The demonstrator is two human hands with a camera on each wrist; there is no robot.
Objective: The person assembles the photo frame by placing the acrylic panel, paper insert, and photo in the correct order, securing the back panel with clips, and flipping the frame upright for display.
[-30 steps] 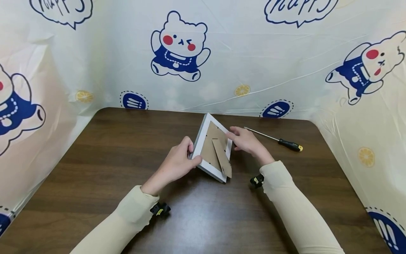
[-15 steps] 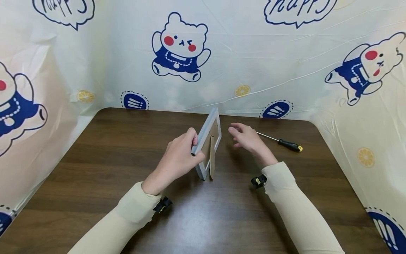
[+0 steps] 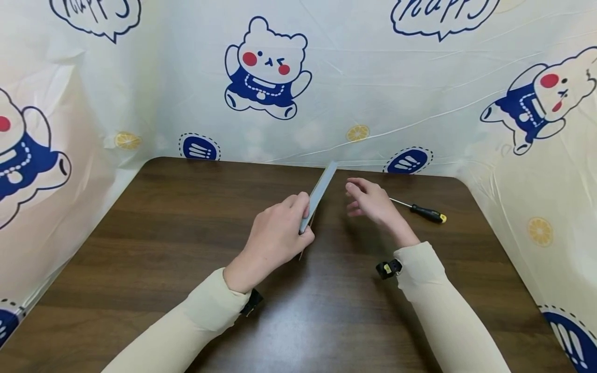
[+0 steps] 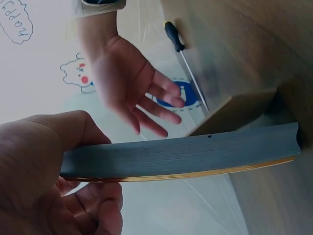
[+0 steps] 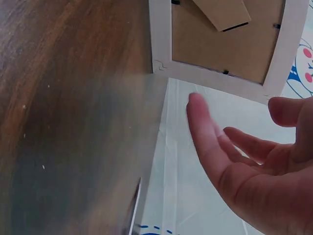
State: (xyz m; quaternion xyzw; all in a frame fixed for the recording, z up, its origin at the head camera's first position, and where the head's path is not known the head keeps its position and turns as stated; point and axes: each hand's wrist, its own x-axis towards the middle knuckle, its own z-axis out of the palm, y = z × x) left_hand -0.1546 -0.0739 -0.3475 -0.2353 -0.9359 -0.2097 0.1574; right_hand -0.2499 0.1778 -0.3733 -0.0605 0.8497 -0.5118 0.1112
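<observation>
A picture frame (image 3: 319,194) stands nearly edge-on in the head view, its pale edge turned up. My left hand (image 3: 276,235) grips its near side, thumb on one face and fingers on the other, as the left wrist view also shows along the frame's edge (image 4: 186,154). The brown backing board (image 5: 215,44) with its stand flap (image 5: 222,12) faces the right wrist camera. To the right, apart from the frame, my right hand (image 3: 373,204) hovers with relaxed, spread fingers and holds nothing. The front of the picture frame is hidden in the head view.
A screwdriver (image 3: 428,213) with a black and yellow handle lies on the brown table (image 3: 163,259), right of my right hand. A white printed curtain (image 3: 186,77) with cartoon bears surrounds the table's back and sides.
My right hand has let go of the picture frame and moved slightly right. My left hand has turned the frame from its back showing to edge-on, shifting it a little right.
</observation>
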